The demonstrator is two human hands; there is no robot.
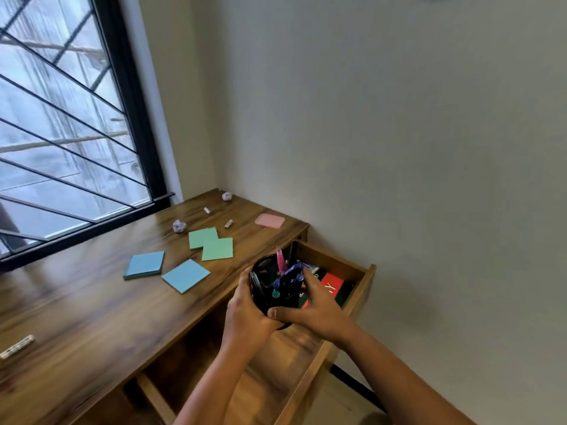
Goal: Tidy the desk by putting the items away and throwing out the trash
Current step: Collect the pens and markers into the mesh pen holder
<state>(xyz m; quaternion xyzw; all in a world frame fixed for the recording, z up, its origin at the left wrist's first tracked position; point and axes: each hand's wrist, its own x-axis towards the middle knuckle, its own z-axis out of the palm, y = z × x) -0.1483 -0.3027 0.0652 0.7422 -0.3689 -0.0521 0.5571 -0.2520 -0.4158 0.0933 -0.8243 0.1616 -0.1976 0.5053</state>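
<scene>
A black mesh pen cup (264, 276) with pink and blue pens (290, 273) hangs over the open wooden drawer (363, 282). My left hand (245, 308) wraps its left side and my right hand (316, 305) grips its right side and front. Inside the drawer lies a book with a red and green cover (333, 286). On the wooden desk (92, 308) lie two blue sticky pads (144, 264) (185, 275), two green pads (211, 244), a pink pad (270, 221) and two crumpled paper balls (179, 226) (227, 196).
Two small capped sticks (228, 223) (207, 210) lie near the back of the desk. A white marker-like item (17, 346) rests at the near left. A barred window (61, 118) runs along the left; a plain wall (399, 148) stands behind the drawer.
</scene>
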